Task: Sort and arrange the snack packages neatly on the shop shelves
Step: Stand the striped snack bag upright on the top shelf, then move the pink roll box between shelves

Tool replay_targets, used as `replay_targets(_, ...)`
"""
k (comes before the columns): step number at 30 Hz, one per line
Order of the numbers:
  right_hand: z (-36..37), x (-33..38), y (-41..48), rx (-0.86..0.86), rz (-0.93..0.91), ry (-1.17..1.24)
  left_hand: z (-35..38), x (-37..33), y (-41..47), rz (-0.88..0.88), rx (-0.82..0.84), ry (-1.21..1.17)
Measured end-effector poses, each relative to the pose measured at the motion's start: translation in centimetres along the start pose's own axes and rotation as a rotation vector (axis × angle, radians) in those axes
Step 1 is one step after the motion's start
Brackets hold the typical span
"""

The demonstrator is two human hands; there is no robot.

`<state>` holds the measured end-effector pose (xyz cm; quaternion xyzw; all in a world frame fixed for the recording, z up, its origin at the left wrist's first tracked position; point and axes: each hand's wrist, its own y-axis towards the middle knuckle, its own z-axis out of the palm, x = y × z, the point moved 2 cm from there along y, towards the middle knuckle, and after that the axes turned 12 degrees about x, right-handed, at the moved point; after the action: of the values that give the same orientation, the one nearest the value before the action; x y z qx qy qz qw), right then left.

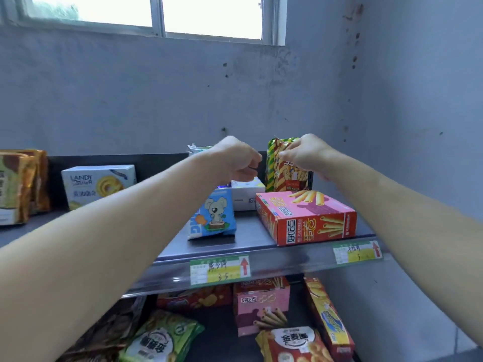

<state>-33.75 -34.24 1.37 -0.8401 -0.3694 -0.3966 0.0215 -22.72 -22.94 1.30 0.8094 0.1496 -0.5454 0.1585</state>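
My right hand (305, 152) pinches the top of a striped green, yellow and red snack bag (283, 176) that stands upright at the back of the top shelf (248, 236). My left hand (235, 158) is curled into a fist just left of that bag, above a white box (245, 194); nothing shows in it. In front lie a red egg-roll box (308, 218) and a blue koala bag (214, 218), which leans upright.
A white Landy cookie box (99, 185) and gold-brown packs (21, 184) stand at the shelf's left. Price tags (219, 269) hang on the shelf edge. The lower shelf holds a pink box (261, 307), a green bag (162, 338) and several other snacks. A grey wall closes the right side.
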Motion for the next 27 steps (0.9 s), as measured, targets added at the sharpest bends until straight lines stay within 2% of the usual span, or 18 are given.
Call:
replay_targets(4,0.0,-1.4,-1.8,0.041,0.240,-0.192,1.2,1.6,-1.4,-0.172,0.178,0.097)
replay_targets(7,0.0,-3.1,-3.3,0.140,0.444,-0.280,3.0,3.3,-1.7,-0.297,0.264,0.120)
replay_targets(9,0.1,-3.8,-4.3,0.264,0.565,-0.269,4.0,4.1,-1.7,-0.359,0.302,0.092)
replay_targets(11,0.1,-4.4,-4.8,0.312,0.644,-0.153,4.7,4.5,-1.4,-0.400,0.307,0.059)
replay_targets(13,0.2,-4.8,-4.9,0.293,0.637,-0.098,5.2,4.8,-1.2,-0.427,0.289,0.028)
replay_targets(18,0.1,-6.0,-4.5,0.047,0.534,0.059,5.7,5.1,-1.1,-0.409,0.238,-0.059)
replay_targets(20,-0.1,-6.1,-4.5,-0.051,0.516,0.142,5.9,4.8,-1.2,-0.375,0.224,-0.122)
replay_targets(27,-0.8,-5.7,-5.0,-0.223,0.424,0.410,5.4,2.8,-2.4,-0.198,0.179,-0.344)
